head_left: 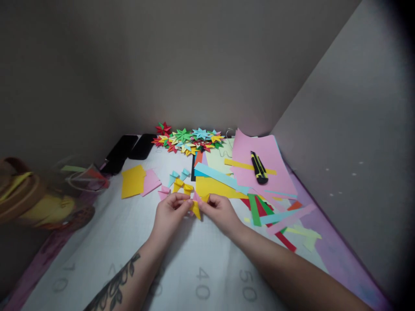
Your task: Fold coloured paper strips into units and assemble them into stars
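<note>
Between both hands is a folded paper piece (196,210), yellow with some pink, low over the white sheet. My left hand (171,215) pinches its left side between thumb and fingers. On the other side, my right hand (220,212) is closed on its right edge, where a yellow point sticks up. Just beyond the fingers lie small folded units: a yellow one (178,185), a light blue one (173,177) and a pink one (164,191) beside my left fingertips. The fingers cover part of the held paper.
Colourful folded paper stars (183,135) are heaped at the back wall. Yellow squares (132,181) lie left. A utility knife (258,167) rests on pink paper (282,175), with paper strips (256,210) scattered right. Dark phone-like slabs (142,146) lie back left; a pot-like container (22,194) stands left.
</note>
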Available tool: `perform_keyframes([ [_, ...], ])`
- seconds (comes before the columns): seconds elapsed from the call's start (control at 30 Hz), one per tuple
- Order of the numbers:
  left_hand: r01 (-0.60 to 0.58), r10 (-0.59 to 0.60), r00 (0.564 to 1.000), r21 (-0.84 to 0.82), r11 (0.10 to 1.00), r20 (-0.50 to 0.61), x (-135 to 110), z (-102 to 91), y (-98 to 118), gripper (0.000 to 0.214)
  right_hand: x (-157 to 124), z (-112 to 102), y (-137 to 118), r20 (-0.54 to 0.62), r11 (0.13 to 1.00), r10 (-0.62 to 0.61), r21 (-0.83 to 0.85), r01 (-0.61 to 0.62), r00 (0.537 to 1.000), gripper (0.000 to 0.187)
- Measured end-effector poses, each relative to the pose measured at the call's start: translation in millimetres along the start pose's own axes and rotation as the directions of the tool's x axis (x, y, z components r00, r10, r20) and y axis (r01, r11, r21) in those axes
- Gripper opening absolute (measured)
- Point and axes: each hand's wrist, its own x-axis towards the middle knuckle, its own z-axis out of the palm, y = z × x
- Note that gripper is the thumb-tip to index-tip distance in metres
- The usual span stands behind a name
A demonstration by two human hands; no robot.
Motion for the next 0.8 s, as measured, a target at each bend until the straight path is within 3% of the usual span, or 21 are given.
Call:
perform_keyframes([
  [0.5, -0.001, 0.001, 1.0, 0.003, 1.0, -0.009, -0.3, -1.1, -1.6, 0.031, 0.8, 0.7, 1.2, 0.022, 1.0, -0.008, 0.003, 0.008, 1.0, 0.032],
  [0.8, -0.017, 0.017, 0.999, 0.01, 1.0, 0.039, -3.5, 3.3, -0.9, 0.031, -0.2, 4.8, 3.5, 0.02, 0.999, 0.027, 0.031, -0.028, 0.999, 0.017],
])
